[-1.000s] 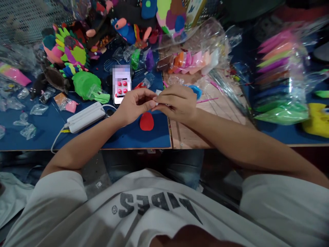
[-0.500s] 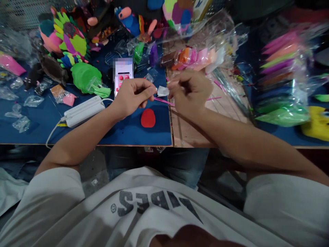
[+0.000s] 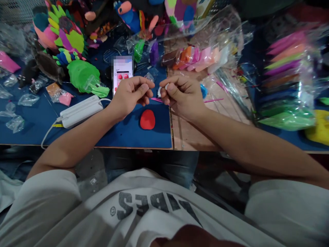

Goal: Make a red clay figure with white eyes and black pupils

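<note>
We see both hands raised above the counter (image 3: 125,135), fingertips facing each other and only a narrow gap apart. In the right hand (image 3: 181,94) we make out a small white bit (image 3: 167,86) pinched between thumb and forefinger. The left hand (image 3: 136,93) has its fingers curled and the thumb close to them; we cannot tell whether it grips anything (the fingertips hide too much).

Below the gap, nearer our body, a flat red disc (image 3: 147,119) lies on the blue surface, touched by neither hand. Just behind the left hand we find a smartphone (image 3: 122,68), its screen lit and showing red round shapes. To the left of that forearm rests a white power adapter (image 3: 81,111) with its cable, and beyond it a green clay figure (image 3: 83,75).

Past the right hand, we have a clear bag of coloured clay packets (image 3: 196,58) on the wooden board (image 3: 190,135), and a thin pink stick (image 3: 214,100) lies just beside that wrist.
</note>
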Action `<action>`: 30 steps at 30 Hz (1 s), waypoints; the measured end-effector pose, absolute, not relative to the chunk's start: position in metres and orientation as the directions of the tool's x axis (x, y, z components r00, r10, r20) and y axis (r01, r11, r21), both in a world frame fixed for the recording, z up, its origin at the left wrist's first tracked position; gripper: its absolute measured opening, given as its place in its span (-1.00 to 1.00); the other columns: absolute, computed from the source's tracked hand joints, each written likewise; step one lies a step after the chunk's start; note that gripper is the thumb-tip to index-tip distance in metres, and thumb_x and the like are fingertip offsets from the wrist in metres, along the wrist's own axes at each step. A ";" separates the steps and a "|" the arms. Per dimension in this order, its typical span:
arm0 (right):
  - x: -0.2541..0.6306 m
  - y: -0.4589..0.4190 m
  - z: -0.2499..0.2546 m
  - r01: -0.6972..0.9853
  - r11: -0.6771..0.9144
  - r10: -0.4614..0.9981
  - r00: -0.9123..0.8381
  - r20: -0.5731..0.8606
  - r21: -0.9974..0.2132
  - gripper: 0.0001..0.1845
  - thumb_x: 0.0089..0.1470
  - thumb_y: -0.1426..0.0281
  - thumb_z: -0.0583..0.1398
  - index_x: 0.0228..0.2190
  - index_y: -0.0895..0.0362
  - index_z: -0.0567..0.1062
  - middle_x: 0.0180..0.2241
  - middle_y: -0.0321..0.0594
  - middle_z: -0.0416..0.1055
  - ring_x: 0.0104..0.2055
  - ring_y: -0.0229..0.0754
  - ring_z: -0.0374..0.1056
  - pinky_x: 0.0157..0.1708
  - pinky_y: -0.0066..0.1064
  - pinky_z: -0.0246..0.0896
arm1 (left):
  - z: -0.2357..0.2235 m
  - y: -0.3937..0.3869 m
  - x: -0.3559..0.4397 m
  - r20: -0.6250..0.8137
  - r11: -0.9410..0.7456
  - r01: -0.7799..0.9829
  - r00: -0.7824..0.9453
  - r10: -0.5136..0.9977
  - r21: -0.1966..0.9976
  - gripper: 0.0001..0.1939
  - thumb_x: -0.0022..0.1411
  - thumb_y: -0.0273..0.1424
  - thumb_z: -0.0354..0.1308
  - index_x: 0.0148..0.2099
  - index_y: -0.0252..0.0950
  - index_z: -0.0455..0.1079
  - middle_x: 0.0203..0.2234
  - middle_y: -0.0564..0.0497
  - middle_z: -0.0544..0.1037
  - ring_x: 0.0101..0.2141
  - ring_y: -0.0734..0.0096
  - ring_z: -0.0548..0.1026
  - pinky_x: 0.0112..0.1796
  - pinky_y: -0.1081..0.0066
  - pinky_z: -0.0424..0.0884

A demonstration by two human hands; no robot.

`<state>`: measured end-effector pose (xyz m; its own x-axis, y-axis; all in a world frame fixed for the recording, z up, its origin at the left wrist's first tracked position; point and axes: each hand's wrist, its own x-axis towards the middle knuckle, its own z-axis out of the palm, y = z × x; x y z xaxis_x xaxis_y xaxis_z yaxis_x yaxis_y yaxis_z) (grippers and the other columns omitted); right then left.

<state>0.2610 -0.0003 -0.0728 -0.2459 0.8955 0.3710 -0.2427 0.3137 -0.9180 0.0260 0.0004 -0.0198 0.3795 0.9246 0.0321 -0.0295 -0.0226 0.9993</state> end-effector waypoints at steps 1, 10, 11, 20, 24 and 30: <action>0.261 -0.001 -0.071 -0.263 0.290 0.898 -0.259 0.357 -0.920 -0.48 0.38 -0.18 0.51 -0.04 0.00 0.76 -0.34 -0.31 0.66 -0.47 -0.26 0.47 -0.51 -0.39 0.38 | -0.021 0.001 0.025 0.045 -0.035 -0.033 0.396 0.917 0.999 -0.60 0.56 -0.03 0.51 -0.04 -0.27 0.60 -0.29 -0.01 0.76 -0.39 0.45 0.73 -0.35 0.44 0.65; 0.260 -0.006 -0.068 -0.216 0.356 0.866 -0.289 0.408 -0.909 -0.51 0.31 -0.14 0.57 -0.02 -0.05 0.78 -0.28 -0.25 0.73 -0.43 -0.16 0.54 -0.41 -0.25 0.59 | -0.024 -0.007 0.024 0.292 -0.343 0.104 0.334 0.896 0.934 -0.62 0.40 -0.09 0.63 -0.02 -0.22 0.63 -0.29 0.02 0.78 -0.33 0.34 0.75 -0.23 0.32 0.70; 0.259 -0.007 -0.069 -0.189 0.387 0.859 -0.280 0.427 -0.902 -0.53 0.30 -0.12 0.58 -0.06 -0.04 0.78 -0.29 -0.25 0.73 -0.44 -0.16 0.54 -0.41 -0.25 0.59 | -0.024 -0.009 0.024 0.325 -0.386 0.139 0.330 0.886 0.912 -0.63 0.40 -0.08 0.62 -0.04 -0.22 0.65 -0.28 0.01 0.79 -0.30 0.32 0.76 -0.20 0.31 0.70; 0.261 -0.021 -0.066 0.253 0.774 0.630 -0.222 0.744 -0.580 -0.80 0.55 0.13 0.38 -0.07 -0.11 0.82 -0.19 -0.21 0.78 -0.20 -0.02 0.70 -0.13 -0.07 0.66 | -0.026 -0.012 0.025 0.366 -0.457 0.144 0.413 0.834 0.878 -0.60 0.44 0.06 0.56 -0.07 -0.18 0.79 -0.32 0.02 0.78 -0.38 0.38 0.66 -0.31 0.32 0.57; 0.266 -0.017 -0.069 0.309 0.823 0.556 -0.266 0.787 -0.477 -0.82 0.55 0.24 0.36 0.04 -0.16 0.81 -0.09 -0.20 0.80 -0.12 0.01 0.74 -0.04 -0.05 0.69 | -0.025 -0.012 0.027 0.308 -0.380 0.073 0.458 0.834 0.922 -0.69 0.47 -0.06 0.56 -0.06 -0.20 0.79 -0.32 0.02 0.77 -0.44 0.45 0.62 -0.35 0.35 0.56; 0.271 -0.016 -0.073 0.350 0.845 0.517 -0.342 0.785 -0.404 -0.78 0.59 0.24 0.32 0.12 -0.17 0.76 -0.01 -0.17 0.77 -0.03 0.02 0.72 0.00 -0.07 0.68 | -0.020 -0.017 0.027 0.250 -0.348 0.129 0.474 0.844 0.929 -0.81 0.50 -0.23 0.50 -0.10 -0.26 0.75 -0.36 0.01 0.77 -0.46 0.47 0.64 -0.36 0.42 0.60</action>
